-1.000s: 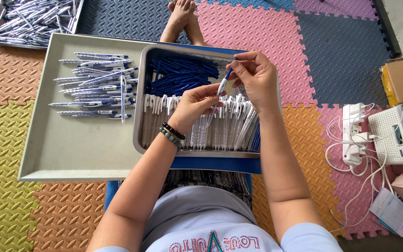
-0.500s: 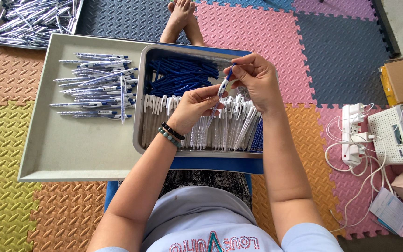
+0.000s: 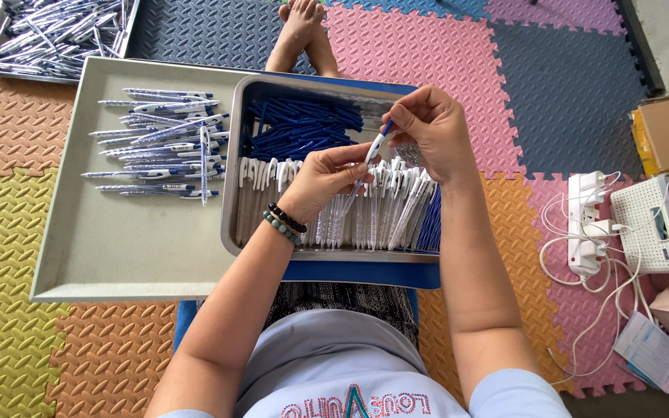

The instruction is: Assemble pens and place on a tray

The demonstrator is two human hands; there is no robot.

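The pen (image 3: 365, 166) is light, stiff and slippery; I judge the barrel the best grip point. My left hand (image 3: 323, 179) pinches its lower barrel, my right hand (image 3: 427, 131) its blue tip, above the metal tray (image 3: 230, 193). Finished pens (image 3: 160, 143) lie at 9 o'clock.

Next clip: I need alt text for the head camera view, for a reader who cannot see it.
Seen from above, a seated person's left hand and right hand hold one white and blue pen between them over a metal tray of blue and white pen parts. Beside it, a larger grey tray carries assembled pens, all above coloured foam floor mats.
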